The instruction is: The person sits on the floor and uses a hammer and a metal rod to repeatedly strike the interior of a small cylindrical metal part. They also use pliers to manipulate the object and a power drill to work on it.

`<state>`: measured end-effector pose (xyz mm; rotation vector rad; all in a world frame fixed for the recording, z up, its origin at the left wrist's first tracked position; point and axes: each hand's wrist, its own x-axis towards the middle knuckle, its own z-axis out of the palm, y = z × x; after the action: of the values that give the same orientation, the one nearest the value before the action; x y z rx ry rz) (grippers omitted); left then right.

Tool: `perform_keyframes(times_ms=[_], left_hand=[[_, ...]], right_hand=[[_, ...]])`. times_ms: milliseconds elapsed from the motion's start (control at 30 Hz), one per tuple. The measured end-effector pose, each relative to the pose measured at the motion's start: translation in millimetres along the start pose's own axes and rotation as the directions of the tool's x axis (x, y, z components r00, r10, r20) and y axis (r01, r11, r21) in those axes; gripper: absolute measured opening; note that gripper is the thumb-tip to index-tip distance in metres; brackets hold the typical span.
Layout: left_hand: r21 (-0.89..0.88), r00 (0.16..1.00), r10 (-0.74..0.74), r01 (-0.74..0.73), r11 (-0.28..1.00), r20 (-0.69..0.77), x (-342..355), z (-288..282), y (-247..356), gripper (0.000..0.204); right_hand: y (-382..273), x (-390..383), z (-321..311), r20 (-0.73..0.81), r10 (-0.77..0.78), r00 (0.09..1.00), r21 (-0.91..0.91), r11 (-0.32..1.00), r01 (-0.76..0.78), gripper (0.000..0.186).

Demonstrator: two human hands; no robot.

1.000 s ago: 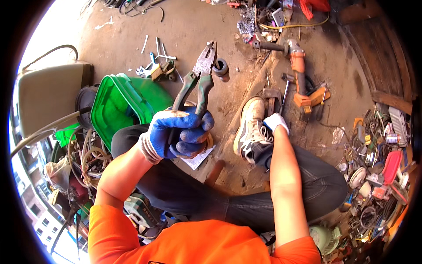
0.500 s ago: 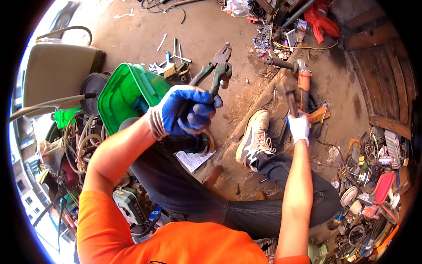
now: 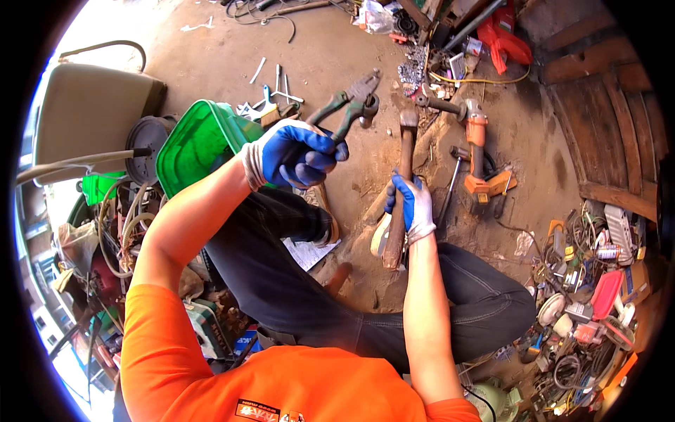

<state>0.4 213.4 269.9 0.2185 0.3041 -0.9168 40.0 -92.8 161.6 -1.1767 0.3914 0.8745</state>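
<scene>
Gloved left hand (image 3: pixel 295 156) is gripping pliers (image 3: pixel 361 90); gloved right hand (image 3: pixel 413 202) is clasping a hammer (image 3: pixel 407 149).
The hammer is pointing head-forward, between the pliers and an orange angle grinder (image 3: pixel 476 133).

Brown floor (image 3: pixel 323 49), dark wooden planks (image 3: pixel 598 126) at right, bright daylight (image 3: pixel 116 32) at left

1 green tub (image 3: pixel 184 141) sits near a beige case (image 3: pixel 98 116), 1 orange grinder (image 3: pixel 477 132) on the floor (image 3: pixel 320 53).
</scene>
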Motion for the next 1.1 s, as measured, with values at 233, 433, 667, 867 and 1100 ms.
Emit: perform_keyframes(times_ms=[233,433,667,867,1100], left_hand=[[-0.034,0.992,-0.045,0.042,0.999,-0.117,2.1,0.2,-7.1,0.031],[0.121,0.997,0.075,-0.071,0.990,-0.030,-12.8,13.7,-14.2,0.031],[0.066,0.997,0.050,-0.046,0.997,-0.054,-11.3,12.3,-8.5,0.030],[0.059,0.996,0.008,-0.003,0.998,-0.093,-4.9,8.5,-7.9,0.029],[0.107,0.993,0.100,-0.107,0.989,0.063,-21.4,27.9,-17.1,0.031]], right_hand=[[-20.4,-10.8,0.6,0.025,0.038,0.999,-0.089,0.995,-0.036,0.017],[-53.6,-27.9,29.1,0.219,-0.176,0.960,-0.095,0.975,0.200,0.028],[0.8,-6.9,-45.6,-0.045,0.027,0.999,-0.047,0.998,-0.030,0.019],[-10.8,5.9,-41.5,-0.115,0.013,0.993,-0.076,0.997,-0.021,0.023],[-68.3,-41.9,12.4,0.298,-0.178,0.938,-0.070,0.976,0.208,0.027]])
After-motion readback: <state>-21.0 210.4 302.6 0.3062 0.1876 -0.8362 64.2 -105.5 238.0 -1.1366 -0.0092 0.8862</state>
